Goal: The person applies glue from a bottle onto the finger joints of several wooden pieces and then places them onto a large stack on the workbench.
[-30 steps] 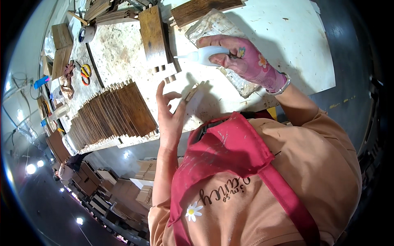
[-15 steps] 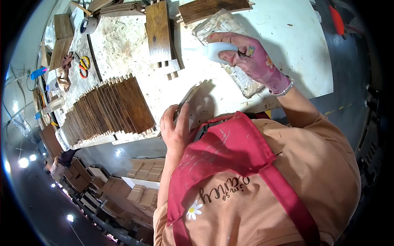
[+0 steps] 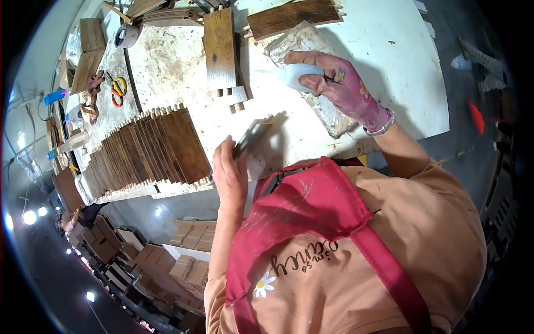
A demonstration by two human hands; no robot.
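My left hand (image 3: 230,175), bare, is closed on one end of a small dark wooden slat (image 3: 253,135) held above the table near its front edge. The slat's far end, with pale wood showing at it, points away from me. In a pink flowered glove, my right hand (image 3: 339,83) grips a white squeeze bottle (image 3: 303,73). Its thin nozzle points left, apart from the slat. Beneath that hand lies a wrapped, stained block (image 3: 338,118). To the left stands a long row of dark wooden slats (image 3: 150,147) with pale dowel ends sticking out.
Doweled brown boards (image 3: 219,50) are stacked at the back middle, with another dark board (image 3: 292,18) right of them. On the left lie scissors (image 3: 118,92), a tape roll (image 3: 127,35) and a wooden corner piece (image 3: 88,53). Cardboard stacks (image 3: 192,234) stand below the table.
My left hand has shifted slightly left and turned the slat, so more of its face shows. The bottle stays in my right hand, almost unmoved. The view has shifted slightly.
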